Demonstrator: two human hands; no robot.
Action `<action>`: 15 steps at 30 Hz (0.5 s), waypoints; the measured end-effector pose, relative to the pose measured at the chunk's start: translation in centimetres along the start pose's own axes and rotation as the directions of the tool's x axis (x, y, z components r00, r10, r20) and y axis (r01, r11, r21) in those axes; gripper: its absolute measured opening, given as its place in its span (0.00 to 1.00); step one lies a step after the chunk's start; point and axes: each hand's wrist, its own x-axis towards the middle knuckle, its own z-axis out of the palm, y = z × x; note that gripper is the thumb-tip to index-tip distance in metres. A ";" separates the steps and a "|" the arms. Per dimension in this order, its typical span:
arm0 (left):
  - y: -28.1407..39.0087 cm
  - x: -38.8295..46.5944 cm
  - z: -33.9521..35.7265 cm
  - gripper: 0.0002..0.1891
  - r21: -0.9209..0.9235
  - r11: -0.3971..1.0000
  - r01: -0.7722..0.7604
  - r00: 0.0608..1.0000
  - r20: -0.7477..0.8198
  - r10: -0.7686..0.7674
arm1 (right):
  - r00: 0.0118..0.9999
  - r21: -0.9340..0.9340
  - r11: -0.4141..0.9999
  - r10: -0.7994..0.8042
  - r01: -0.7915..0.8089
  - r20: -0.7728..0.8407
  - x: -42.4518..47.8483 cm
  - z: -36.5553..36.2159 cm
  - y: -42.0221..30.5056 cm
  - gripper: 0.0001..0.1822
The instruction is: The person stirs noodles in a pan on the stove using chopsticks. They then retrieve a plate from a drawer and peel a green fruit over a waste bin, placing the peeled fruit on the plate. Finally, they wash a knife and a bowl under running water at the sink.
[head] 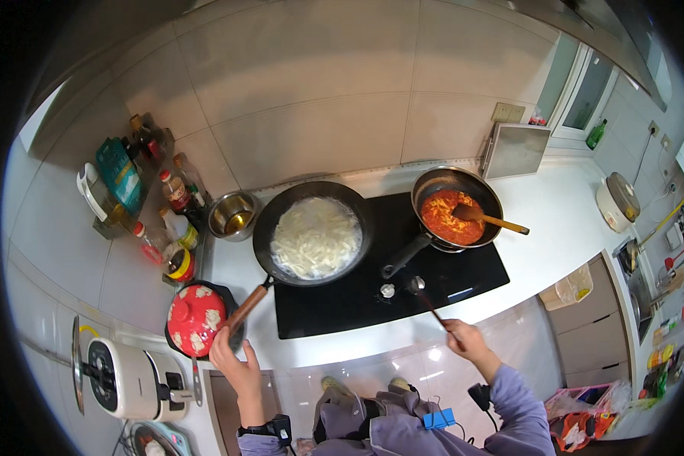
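My left hand (235, 360) is at the end of the wooden handle (248, 310) of a dark wok (262, 251), its fingers touching the handle; whether they grip it is unclear. Pale noodle-like strips (317, 238) lie in foamy liquid in the wok. In my right hand (466, 340) is a thin dark-handled utensil (431, 308), its head near the stove knobs. At the right, a frying pan (422, 188) holds a red sauce (450, 219) with yellow pieces, and a wooden spatula (490, 219) rests in it across the rim.
Both pans stand on a black glass stove (342, 313). A red lidded pot (196, 319) sits left of my left hand. A steel bowl (232, 215) and several seasoning bottles (175, 191) stand at the left wall. A white rice cooker (128, 379) is lower left.
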 end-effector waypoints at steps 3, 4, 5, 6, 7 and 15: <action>3.7 -2.7 -0.3 0.24 0.001 1.000 0.025 0.999 0.029 -0.025 | 0.981 0.079 0.995 -0.068 0.054 0.180 0.4 3.9 3.5 0.15; 4.9 -3.6 -0.6 0.24 0.016 0.999 0.033 0.998 0.044 -0.033 | 0.946 0.095 0.995 -0.005 -0.027 0.323 0.8 5.0 3.9 0.16; 5.8 -4.7 -0.6 0.24 0.017 1.000 0.024 0.997 0.071 -0.025 | 0.959 0.038 0.995 -0.100 0.093 0.265 1.3 6.3 4.5 0.18; 6.8 -5.6 -0.9 0.24 0.039 0.999 0.024 0.996 0.079 -0.027 | 0.959 -0.025 0.978 -0.196 0.205 0.205 1.7 7.6 5.0 0.20; 7.9 -6.6 -1.1 0.24 0.061 0.998 0.024 0.996 0.089 -0.030 | 0.959 -0.036 0.978 -0.195 0.206 0.205 1.9 8.5 5.4 0.22; 11.3 -13.0 -4.5 0.23 0.192 0.975 0.114 0.983 0.119 -0.139 | 0.946 0.030 0.995 -0.104 0.100 0.308 1.7 9.7 5.6 0.39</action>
